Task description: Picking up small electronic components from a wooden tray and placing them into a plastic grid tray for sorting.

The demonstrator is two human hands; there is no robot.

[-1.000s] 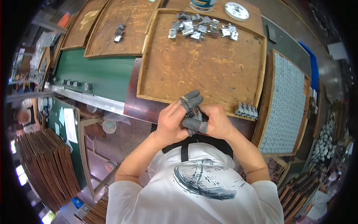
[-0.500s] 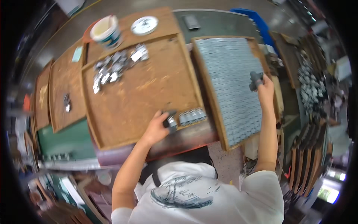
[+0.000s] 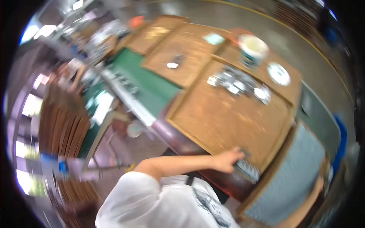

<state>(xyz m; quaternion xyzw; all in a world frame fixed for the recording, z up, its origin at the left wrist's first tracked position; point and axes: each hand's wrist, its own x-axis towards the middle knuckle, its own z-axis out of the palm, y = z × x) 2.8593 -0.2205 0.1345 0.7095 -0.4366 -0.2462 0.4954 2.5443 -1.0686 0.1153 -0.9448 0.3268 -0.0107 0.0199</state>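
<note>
My left hand (image 3: 227, 160) is at the near edge of a shallow wooden tray (image 3: 190, 137), its fingers closed on a dark grey part (image 3: 245, 152). Beside those fingers stands a short row of shiny metal parts (image 3: 249, 171) along the tray's near right corner. A heap of silver metal parts (image 3: 237, 81) lies in the far side of this tray. My right hand (image 3: 320, 185) is at the right edge of a second wooden tray, close-packed with blue-grey pieces (image 3: 291, 171). Motion smears its fingers, and what it holds cannot be made out.
Beyond the tray stand a white bucket (image 3: 253, 51) and a round white lid (image 3: 278, 74). Another wooden tray (image 3: 197, 41) with a few parts lies to the left, by a green work surface (image 3: 152, 89). Stacked boards (image 3: 62, 125) stand far left; another person (image 3: 72, 74) is there.
My view has swung left, so the trays now appear turned and farther right. My left hand remains by the row of parts. The dark part seen in my right hand no longer shows clearly.
</note>
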